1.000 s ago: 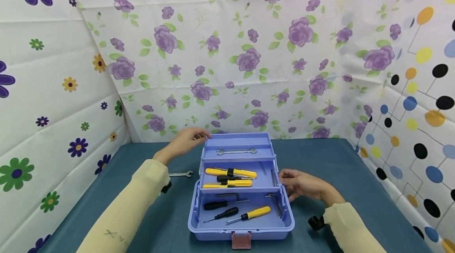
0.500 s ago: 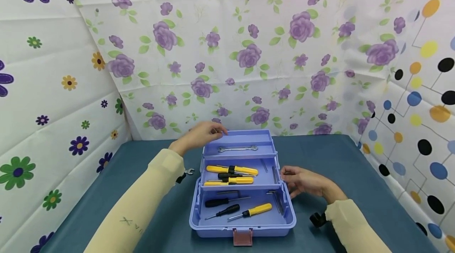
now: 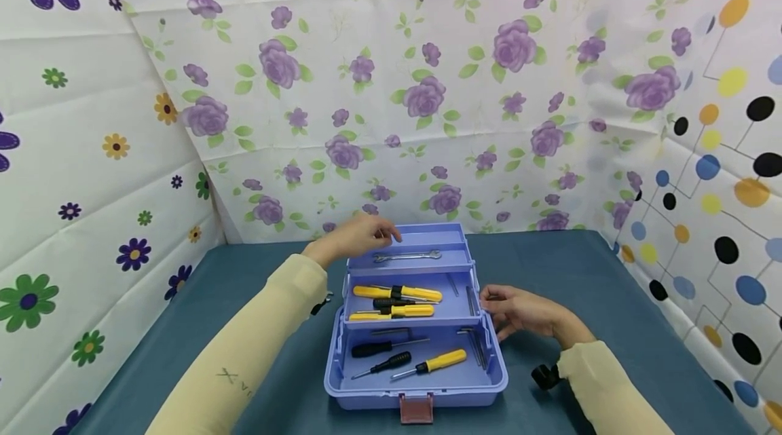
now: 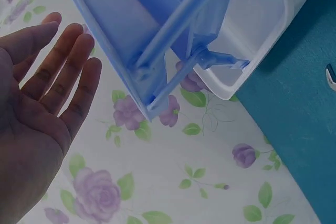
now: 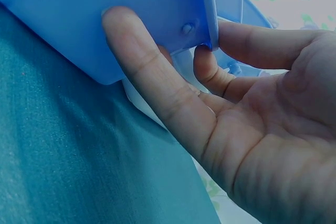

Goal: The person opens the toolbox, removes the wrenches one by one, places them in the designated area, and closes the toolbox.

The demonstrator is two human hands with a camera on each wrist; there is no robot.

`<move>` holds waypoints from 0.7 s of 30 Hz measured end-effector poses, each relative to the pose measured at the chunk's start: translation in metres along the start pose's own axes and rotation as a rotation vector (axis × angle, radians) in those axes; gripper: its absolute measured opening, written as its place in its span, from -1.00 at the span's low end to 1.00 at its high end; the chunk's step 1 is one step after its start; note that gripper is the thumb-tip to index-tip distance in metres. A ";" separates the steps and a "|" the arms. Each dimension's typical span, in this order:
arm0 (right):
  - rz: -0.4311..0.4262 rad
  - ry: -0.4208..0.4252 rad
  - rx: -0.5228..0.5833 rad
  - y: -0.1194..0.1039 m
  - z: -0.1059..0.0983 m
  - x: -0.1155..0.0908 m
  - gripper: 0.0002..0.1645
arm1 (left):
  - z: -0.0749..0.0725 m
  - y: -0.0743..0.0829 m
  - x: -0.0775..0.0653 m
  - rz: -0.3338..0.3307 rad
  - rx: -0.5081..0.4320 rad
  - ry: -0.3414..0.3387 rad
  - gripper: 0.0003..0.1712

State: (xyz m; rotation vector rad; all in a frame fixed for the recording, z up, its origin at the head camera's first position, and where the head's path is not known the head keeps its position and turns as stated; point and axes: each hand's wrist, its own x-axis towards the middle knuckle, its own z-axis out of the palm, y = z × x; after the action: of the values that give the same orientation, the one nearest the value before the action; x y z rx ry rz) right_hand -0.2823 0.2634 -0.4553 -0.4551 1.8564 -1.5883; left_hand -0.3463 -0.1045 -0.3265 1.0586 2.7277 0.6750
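A blue-purple toolbox point(image 3: 366, 395) stands open, its tiers stepped up toward the back. My left hand point(image 3: 362, 237) hovers over the left of the uppermost tray point(image 3: 430, 236), palm and loosely bent fingers apart from it in the left wrist view. A double-ended wrench point(image 3: 406, 256) lies in that tray. At the toolbox's right side, my right hand point(image 3: 527, 314) pinches the rim between thumb and fingers, one finger point(image 5: 157, 87) stretched along the outer wall. The middle tray holds yellow-handled screwdrivers point(image 3: 415, 311) and a black one. Below are a yellow screwdriver point(image 3: 442, 360), two black ones point(image 3: 391, 362) and hex keys point(image 3: 476, 347).
Another wrench point(image 3: 329, 296) lies on the teal tablecloth point(image 3: 275, 387) left of the toolbox, mostly hidden by my left cuff. The brown latch point(image 3: 417, 408) hangs down at the front. A floral curtain point(image 3: 391, 102) stands behind, with patterned sheets on both sides.
My left hand has moved right, from the top tray's left corner to over the tray, and my sleeve now covers most of the loose wrench. The right hand stays at the rim.
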 end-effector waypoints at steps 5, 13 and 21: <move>0.005 0.006 0.003 0.001 -0.001 0.001 -0.66 | 0.000 0.004 0.004 -0.005 0.056 -0.050 -0.73; 0.008 0.014 0.003 0.000 -0.002 0.001 -0.67 | -0.001 0.011 0.008 -0.014 0.118 -0.093 -0.73; 0.008 0.014 0.006 0.000 -0.001 -0.001 -0.66 | 0.006 0.020 0.014 -0.013 0.188 -0.126 -0.68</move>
State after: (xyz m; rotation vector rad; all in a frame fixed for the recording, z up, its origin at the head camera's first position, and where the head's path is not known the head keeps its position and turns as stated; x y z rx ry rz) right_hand -0.2823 0.2643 -0.4554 -0.4352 1.8613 -1.5951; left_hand -0.3427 -0.0800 -0.3226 1.0807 2.7269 0.3419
